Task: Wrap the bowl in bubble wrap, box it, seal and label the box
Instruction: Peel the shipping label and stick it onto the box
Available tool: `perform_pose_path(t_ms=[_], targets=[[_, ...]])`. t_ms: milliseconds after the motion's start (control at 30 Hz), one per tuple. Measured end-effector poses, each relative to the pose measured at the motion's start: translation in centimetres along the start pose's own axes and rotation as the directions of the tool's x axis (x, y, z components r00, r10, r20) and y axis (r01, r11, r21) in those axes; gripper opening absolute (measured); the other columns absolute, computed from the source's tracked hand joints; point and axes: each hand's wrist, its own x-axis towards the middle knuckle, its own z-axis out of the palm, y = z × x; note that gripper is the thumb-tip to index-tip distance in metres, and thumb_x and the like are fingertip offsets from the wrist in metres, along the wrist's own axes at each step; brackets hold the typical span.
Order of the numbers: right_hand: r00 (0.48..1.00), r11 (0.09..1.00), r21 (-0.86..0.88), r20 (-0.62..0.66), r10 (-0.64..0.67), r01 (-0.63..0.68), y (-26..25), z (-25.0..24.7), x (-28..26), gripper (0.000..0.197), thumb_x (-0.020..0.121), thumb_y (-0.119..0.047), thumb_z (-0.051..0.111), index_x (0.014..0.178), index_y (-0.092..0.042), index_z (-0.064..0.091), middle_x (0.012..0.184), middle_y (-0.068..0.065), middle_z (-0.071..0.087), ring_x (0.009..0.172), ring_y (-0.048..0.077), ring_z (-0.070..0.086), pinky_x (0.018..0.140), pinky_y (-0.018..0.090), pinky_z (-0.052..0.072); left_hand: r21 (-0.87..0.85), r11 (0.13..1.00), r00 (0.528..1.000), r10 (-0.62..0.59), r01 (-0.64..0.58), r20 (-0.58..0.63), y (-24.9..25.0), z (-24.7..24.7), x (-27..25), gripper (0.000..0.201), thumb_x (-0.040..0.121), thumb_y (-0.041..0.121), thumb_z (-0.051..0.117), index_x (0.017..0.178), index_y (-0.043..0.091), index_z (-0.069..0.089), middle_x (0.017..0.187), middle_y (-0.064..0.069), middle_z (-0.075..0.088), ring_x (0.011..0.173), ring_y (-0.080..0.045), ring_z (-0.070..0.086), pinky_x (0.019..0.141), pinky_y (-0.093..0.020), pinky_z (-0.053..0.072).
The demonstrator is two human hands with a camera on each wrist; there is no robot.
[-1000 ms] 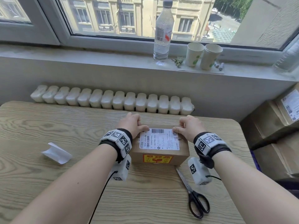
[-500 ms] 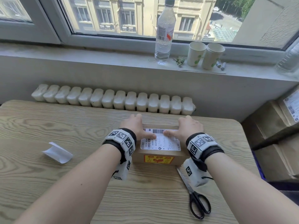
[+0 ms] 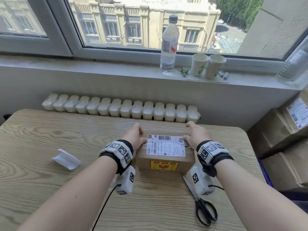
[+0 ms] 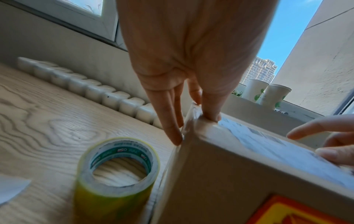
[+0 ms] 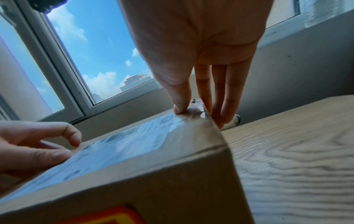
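Note:
A sealed brown cardboard box (image 3: 165, 161) lies on the wooden table (image 3: 50, 189), with a white shipping label (image 3: 166, 145) on its lid and a yellow-red sticker on its front. My left hand (image 3: 135, 135) is at the box's left end: the thumb (image 4: 208, 109) presses the top edge and the straight fingers (image 4: 168, 115) lie down the side. At the right end, my right hand (image 3: 195, 135) mirrors this, thumb (image 5: 182, 98) on the lid and fingers (image 5: 228, 98) down the side. The bowl is hidden.
A tape roll (image 4: 116, 166) stands just left of the box, under my left wrist. Black scissors (image 3: 203, 209) lie front right and a curled label backing (image 3: 66, 159) lies left. On the sill are a bottle (image 3: 168, 47) and paper cups (image 3: 199, 64). Cardboard boxes (image 3: 283, 147) are stacked right.
Half a second ago my thumbs met near the middle of the label. Both hands have since slid apart to the box's two ends. The box has stayed put.

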Motion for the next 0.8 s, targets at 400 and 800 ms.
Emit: perform_pose_path(t_ms=[400, 800], targets=[[0.961, 0.948, 0.168, 0.114, 0.252, -0.269, 0.2, 1.6, -0.8, 0.026, 0.098, -0.028, 0.044, 0.114, -0.008, 0.049, 0.111, 0.016, 0.063, 0.100, 0.034, 0.063, 0.087, 0.041, 0.053, -0.237, 0.917, 0.921, -0.242, 0.320, 0.306, -1.3, 0.4, -2.7, 0.043, 0.097, 0.037, 0.046, 0.112, -0.003, 0.054, 0.087, -0.017, 0.069, 0.066, -0.025, 0.069, 0.059, -0.031, 0.057], [0.939, 0.928, 0.266, 0.292, 0.181, -0.262, 0.2, 0.1, 0.7, 0.024, 0.090, -0.024, 0.049, 0.078, -0.006, 0.062, 0.077, 0.014, 0.072, 0.069, 0.029, 0.071, 0.068, 0.035, 0.059, -0.520, 0.844, 0.976, -0.023, 0.135, 0.215, 1.1, 0.6, 0.7, 0.039, 0.090, 0.004, 0.057, 0.127, 0.011, 0.049, 0.116, -0.003, 0.061, 0.107, -0.018, 0.058, 0.089, -0.035, 0.051]])
